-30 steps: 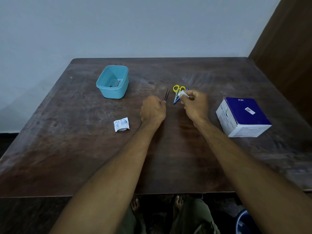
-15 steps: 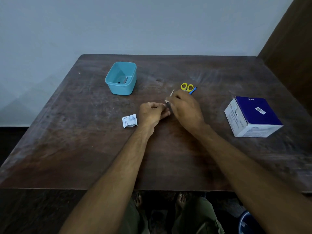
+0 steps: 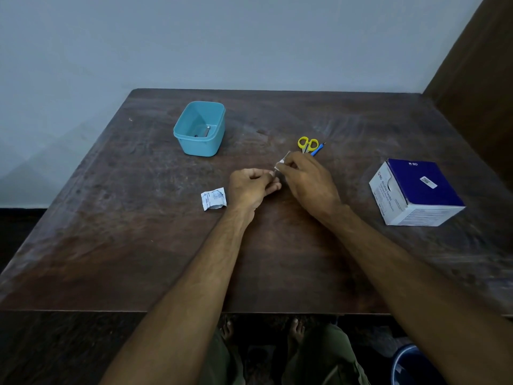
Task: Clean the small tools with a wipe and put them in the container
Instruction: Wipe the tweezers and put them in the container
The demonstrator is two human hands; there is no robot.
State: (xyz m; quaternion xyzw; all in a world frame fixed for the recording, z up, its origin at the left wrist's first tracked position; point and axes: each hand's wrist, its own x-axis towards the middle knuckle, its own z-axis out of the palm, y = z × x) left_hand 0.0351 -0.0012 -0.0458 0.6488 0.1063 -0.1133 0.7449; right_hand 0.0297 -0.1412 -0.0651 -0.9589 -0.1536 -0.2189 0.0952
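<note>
White wipe (image 3: 281,162) sits pinched in the right hand (image 3: 308,182) at frame centre, rubbing a thin tool whose near end the left hand (image 3: 249,187) grips; the tool is mostly hidden. Wiping looks under way. Next, it goes in the container (image 3: 200,129), upper left; scissors (image 3: 307,144) wait behind.

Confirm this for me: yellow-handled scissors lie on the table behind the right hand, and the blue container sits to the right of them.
One detail is wrong. The head view shows the blue container to the left of the yellow-handled scissors, not the right. The scissors do lie on the table behind the right hand.
</note>
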